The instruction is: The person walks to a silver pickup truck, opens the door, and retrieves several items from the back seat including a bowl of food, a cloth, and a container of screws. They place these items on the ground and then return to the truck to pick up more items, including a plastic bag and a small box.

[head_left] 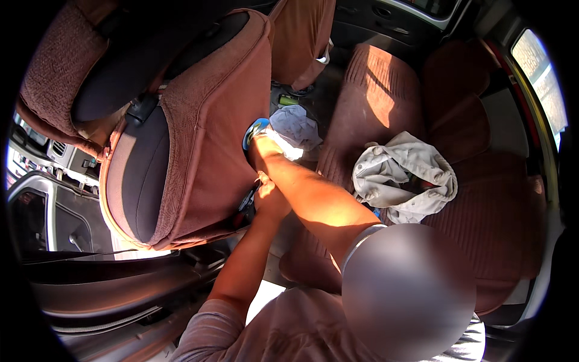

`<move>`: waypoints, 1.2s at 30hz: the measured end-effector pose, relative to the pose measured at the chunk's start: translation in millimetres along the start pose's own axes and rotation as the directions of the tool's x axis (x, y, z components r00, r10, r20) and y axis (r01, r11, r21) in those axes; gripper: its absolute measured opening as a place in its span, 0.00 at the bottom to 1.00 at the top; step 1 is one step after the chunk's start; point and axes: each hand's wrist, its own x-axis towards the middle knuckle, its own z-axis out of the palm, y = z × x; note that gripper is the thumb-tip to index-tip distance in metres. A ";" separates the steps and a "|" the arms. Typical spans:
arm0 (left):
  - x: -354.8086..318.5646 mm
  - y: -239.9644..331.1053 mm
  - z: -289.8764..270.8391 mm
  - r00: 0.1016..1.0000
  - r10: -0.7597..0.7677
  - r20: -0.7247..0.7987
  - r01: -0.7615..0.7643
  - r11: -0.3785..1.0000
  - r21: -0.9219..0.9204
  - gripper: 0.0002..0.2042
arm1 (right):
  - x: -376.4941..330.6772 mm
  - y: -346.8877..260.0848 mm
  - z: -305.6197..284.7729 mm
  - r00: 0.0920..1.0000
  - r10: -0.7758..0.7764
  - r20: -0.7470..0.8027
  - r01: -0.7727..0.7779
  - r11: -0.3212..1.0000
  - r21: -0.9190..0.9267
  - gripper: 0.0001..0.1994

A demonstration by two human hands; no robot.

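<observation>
My left hand (271, 198) is low beside the brown-covered back of a front seat (232, 120). Its fingers are curled, next to a dark object (246, 202) at the seat's lower edge; what they hold is hidden. Stretched past it, my right arm ends with my right hand (260, 149) deeper in the gap behind the seat. A blue, green and yellow item (256, 129) shows right at that hand, and a crumpled grey-white cloth (295, 128) lies against it. The right fingers are out of sight, so their grip is unclear.
To the right runs a ribbed brown rear bench (377, 90) with a bunched off-white garment (405, 176) on it. A green item (288, 100) lies on the floor beyond the cloth. At the left is an open vehicle door (120, 295). A blurred round patch covers the lower right.
</observation>
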 end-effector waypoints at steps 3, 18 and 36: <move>10.1 28.7 -9.8 0.992 0.127 -0.023 -0.129 0.989 -0.068 0.24 | 68.2 19.4 -9.9 0.531 0.390 0.752 -0.638 0.768 0.052 0.20; 184.7 122.2 41.6 0.931 -0.330 -0.152 -0.088 0.201 -0.976 0.06 | -231.8 169.2 61.2 0.825 0.004 -0.565 0.273 0.873 0.405 0.23; 520.6 -3.3 192.1 0.974 -0.082 -0.212 0.088 0.996 0.020 0.20 | -218.5 248.0 120.8 0.856 -0.278 -0.437 0.457 0.801 0.386 0.18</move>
